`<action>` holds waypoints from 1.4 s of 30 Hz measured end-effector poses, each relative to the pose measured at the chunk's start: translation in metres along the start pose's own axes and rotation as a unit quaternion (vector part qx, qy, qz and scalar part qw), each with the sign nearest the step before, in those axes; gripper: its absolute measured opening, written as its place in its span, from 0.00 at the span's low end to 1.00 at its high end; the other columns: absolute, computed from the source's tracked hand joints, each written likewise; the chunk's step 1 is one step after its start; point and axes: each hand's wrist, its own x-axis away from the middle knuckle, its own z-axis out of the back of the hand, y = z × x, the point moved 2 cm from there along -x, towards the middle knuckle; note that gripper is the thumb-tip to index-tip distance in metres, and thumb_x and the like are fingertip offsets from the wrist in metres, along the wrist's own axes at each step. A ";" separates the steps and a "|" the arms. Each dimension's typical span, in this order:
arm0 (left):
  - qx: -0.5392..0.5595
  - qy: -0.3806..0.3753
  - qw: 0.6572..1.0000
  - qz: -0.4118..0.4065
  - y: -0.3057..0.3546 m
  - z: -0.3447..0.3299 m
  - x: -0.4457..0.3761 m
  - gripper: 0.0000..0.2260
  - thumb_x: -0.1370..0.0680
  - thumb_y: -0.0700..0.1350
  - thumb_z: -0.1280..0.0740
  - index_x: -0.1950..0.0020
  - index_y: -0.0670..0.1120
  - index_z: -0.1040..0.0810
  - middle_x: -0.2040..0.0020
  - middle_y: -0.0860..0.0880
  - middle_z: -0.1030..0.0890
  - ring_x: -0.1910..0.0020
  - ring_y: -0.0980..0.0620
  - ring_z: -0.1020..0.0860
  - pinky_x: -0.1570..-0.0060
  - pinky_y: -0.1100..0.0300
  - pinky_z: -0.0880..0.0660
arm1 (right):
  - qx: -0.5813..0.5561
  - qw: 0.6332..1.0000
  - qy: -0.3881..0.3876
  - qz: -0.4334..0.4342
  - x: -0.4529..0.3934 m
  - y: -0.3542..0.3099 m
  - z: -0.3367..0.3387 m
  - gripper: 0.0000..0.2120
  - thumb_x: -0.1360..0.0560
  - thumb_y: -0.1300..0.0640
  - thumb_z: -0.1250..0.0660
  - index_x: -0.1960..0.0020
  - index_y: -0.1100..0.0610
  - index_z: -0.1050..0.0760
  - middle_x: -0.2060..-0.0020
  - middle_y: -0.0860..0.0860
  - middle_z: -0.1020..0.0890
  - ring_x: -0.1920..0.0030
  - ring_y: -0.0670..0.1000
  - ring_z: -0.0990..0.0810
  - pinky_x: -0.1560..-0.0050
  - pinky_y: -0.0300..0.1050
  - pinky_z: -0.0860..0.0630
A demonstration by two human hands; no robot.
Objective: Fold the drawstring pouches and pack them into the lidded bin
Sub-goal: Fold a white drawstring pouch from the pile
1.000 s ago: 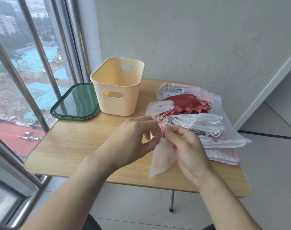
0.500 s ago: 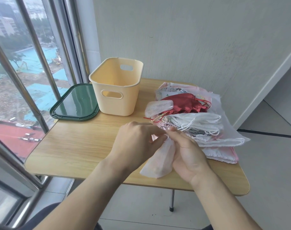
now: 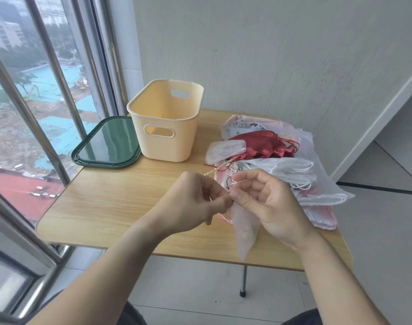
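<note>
1. Our left hand (image 3: 195, 202) and right hand (image 3: 268, 202) pinch the top edge of a sheer white pouch (image 3: 244, 228) between thumb and curled fingers.
2. It hangs over the desk (image 3: 101, 207) front edge.
3. Behind lies the pouch pile (image 3: 282, 160).
4. Farther left stand the open cream bin (image 3: 167, 123) and its green lid (image 3: 106, 144), just beside it.

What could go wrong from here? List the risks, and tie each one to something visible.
1. The sheer white pouch hangs from a pinch between the left hand and right hand, over the table edge; a slip could drop it to the floor.
2. The pouch pile overhangs the table's right edge and may slide off.
</note>
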 end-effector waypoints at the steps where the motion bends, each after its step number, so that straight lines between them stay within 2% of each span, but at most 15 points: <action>1: 0.032 -0.021 0.999 0.006 0.001 0.000 0.001 0.08 0.23 0.46 0.27 0.60 0.44 0.17 0.72 0.51 0.19 0.75 0.55 0.26 0.70 0.65 0.31 | 0.006 1.000 -0.006 0.010 0.001 -0.001 0.002 0.17 0.29 0.58 0.27 0.42 0.61 0.23 0.56 0.54 0.15 0.54 0.51 0.15 0.52 0.41 0.21; 3: 0.083 -0.046 0.995 0.018 0.001 0.002 0.000 0.10 0.22 0.47 0.29 0.58 0.42 0.17 0.69 0.48 0.18 0.73 0.53 0.25 0.67 0.62 0.30 | 0.025 0.999 -0.009 0.037 0.002 -0.003 0.004 0.15 0.27 0.57 0.28 0.42 0.59 0.23 0.54 0.55 0.15 0.52 0.53 0.14 0.49 0.44 0.19; 7: 0.152 -0.070 0.986 0.023 -0.001 0.001 -0.002 0.11 0.20 0.43 0.32 0.56 0.36 0.19 0.65 0.49 0.19 0.72 0.51 0.27 0.66 0.63 0.30 | 0.062 0.993 0.004 0.099 0.002 -0.003 0.003 0.07 0.24 0.61 0.28 0.46 0.60 0.21 0.54 0.55 0.15 0.54 0.56 0.14 0.48 0.51 0.19; 9: 0.173 -0.074 0.982 0.023 -0.002 0.000 -0.003 0.11 0.19 0.42 0.34 0.57 0.37 0.20 0.67 0.51 0.20 0.71 0.51 0.27 0.66 0.62 0.31 | 0.124 0.982 0.020 0.143 0.001 -0.002 0.003 0.04 0.23 0.60 0.28 0.48 0.56 0.19 0.54 0.51 0.15 0.52 0.55 0.15 0.47 0.56 0.20; 12: 0.187 -0.076 0.979 0.023 -0.002 0.000 -0.005 0.11 0.18 0.41 0.36 0.58 0.40 0.21 0.68 0.54 0.22 0.71 0.51 0.28 0.65 0.61 0.31 | 0.212 0.952 0.051 0.213 0.002 -0.004 0.003 0.04 0.24 0.61 0.27 0.51 0.54 0.17 0.54 0.46 0.17 0.49 0.51 0.17 0.48 0.49 0.22; 16: 0.198 -0.070 0.977 0.028 -0.004 -0.001 -0.005 0.10 0.18 0.41 0.36 0.59 0.40 0.21 0.69 0.54 0.22 0.71 0.52 0.29 0.65 0.61 0.32 | 0.283 0.914 0.066 0.284 0.002 -0.009 0.000 0.07 0.26 0.67 0.26 0.50 0.59 0.14 0.55 0.50 0.19 0.51 0.46 0.18 0.48 0.36 0.25; 19: 0.198 -0.065 0.978 0.034 -0.006 -0.001 -0.005 0.11 0.19 0.41 0.35 0.60 0.40 0.21 0.68 0.52 0.23 0.72 0.52 0.30 0.66 0.62 0.33 | 0.320 0.889 0.037 0.324 0.000 -0.012 0.000 0.08 0.26 0.66 0.26 0.48 0.59 0.14 0.56 0.51 0.19 0.55 0.46 0.19 0.51 0.35 0.24; 24: 0.190 -0.059 0.979 0.050 -0.009 0.001 -0.006 0.10 0.20 0.39 0.34 0.60 0.39 0.20 0.67 0.49 0.22 0.72 0.51 0.30 0.67 0.63 0.32 | 0.346 0.873 0.025 0.344 -0.002 -0.011 0.000 0.06 0.27 0.63 0.25 0.51 0.59 0.13 0.58 0.49 0.18 0.58 0.46 0.19 0.56 0.37 0.23; 31: 0.138 -0.032 0.989 0.051 -0.012 0.007 -0.003 0.08 0.22 0.43 0.29 0.59 0.42 0.17 0.65 0.48 0.18 0.73 0.52 0.30 0.69 0.63 0.34 | 0.351 0.879 0.030 0.322 -0.002 -0.010 0.002 0.04 0.28 0.58 0.22 0.55 0.57 0.13 0.61 0.47 0.16 0.61 0.45 0.17 0.62 0.45 0.21; 34: 0.130 -0.026 0.990 0.054 -0.014 0.009 -0.004 0.09 0.22 0.42 0.29 0.60 0.41 0.17 0.67 0.49 0.19 0.74 0.53 0.30 0.70 0.64 0.36 | 0.372 0.864 0.036 0.336 -0.001 -0.008 -0.002 0.03 0.27 0.58 0.24 0.54 0.57 0.13 0.60 0.47 0.17 0.60 0.47 0.17 0.63 0.48 0.21; 37: 0.132 -0.024 0.989 0.056 -0.017 0.011 -0.004 0.11 0.22 0.43 0.29 0.63 0.41 0.18 0.71 0.49 0.21 0.74 0.53 0.31 0.70 0.65 0.34 | 0.365 0.857 0.034 0.363 -0.003 -0.009 -0.007 0.07 0.27 0.61 0.24 0.49 0.57 0.13 0.57 0.50 0.17 0.58 0.49 0.17 0.61 0.48 0.20; 40: 0.179 -0.037 0.981 0.067 -0.021 0.015 -0.005 0.09 0.26 0.46 0.25 0.64 0.42 0.17 0.65 0.42 0.20 0.72 0.51 0.31 0.70 0.64 0.33 | 0.352 0.857 0.033 0.375 -0.005 -0.004 -0.014 0.07 0.24 0.62 0.26 0.47 0.57 0.14 0.56 0.51 0.17 0.60 0.52 0.17 0.63 0.50 0.20; 42: 0.224 -0.038 0.970 0.089 -0.023 0.018 -0.004 0.09 0.29 0.46 0.26 0.63 0.41 0.17 0.65 0.44 0.19 0.73 0.52 0.31 0.72 0.65 0.34 | 0.334 0.862 0.039 0.378 -0.006 -0.002 -0.019 0.05 0.24 0.62 0.26 0.49 0.59 0.13 0.57 0.52 0.17 0.61 0.53 0.17 0.64 0.49 0.21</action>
